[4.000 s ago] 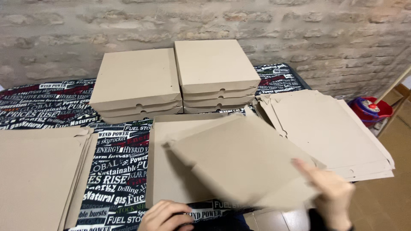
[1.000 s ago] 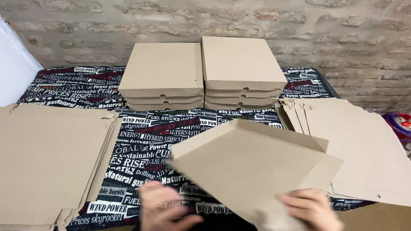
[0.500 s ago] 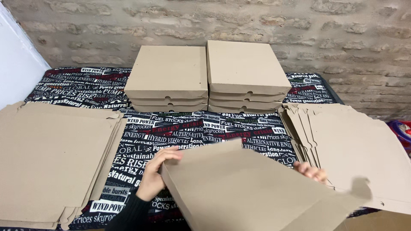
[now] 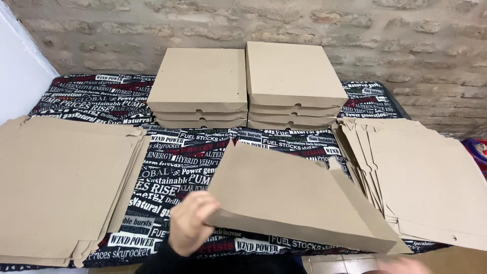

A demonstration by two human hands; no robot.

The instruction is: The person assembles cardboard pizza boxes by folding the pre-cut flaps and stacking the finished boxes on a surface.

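The left hand (image 4: 190, 227) is clenched on the near left corner of a half-folded cardboard box (image 4: 294, 200), fingers curled over its folded front wall. The box is tilted, its near edge lifted off the table (image 4: 91, 99) at the middle of the near side, with one side flap standing up toward its far right corner. The right hand (image 4: 403, 265) shows only as a blurred patch at the bottom edge of the view, below the box's near right corner; whether it grips anything cannot be told.

The table is covered with a black cloth (image 4: 177, 167) printed with white and red lettering. At the far edge, against a brick wall (image 4: 304, 20), stand two stacks of finished boxes side by side: the left stack (image 4: 200, 89) and the slightly taller right stack (image 4: 294, 83), touching each other. Along the left edge lies a pile of flat cardboard sheets (image 4: 61, 187), reaching to the near left corner. Along the right edge lies a second, fanned pile of flat sheets (image 4: 426, 177), just beside the held box and overhanging the near right corner.
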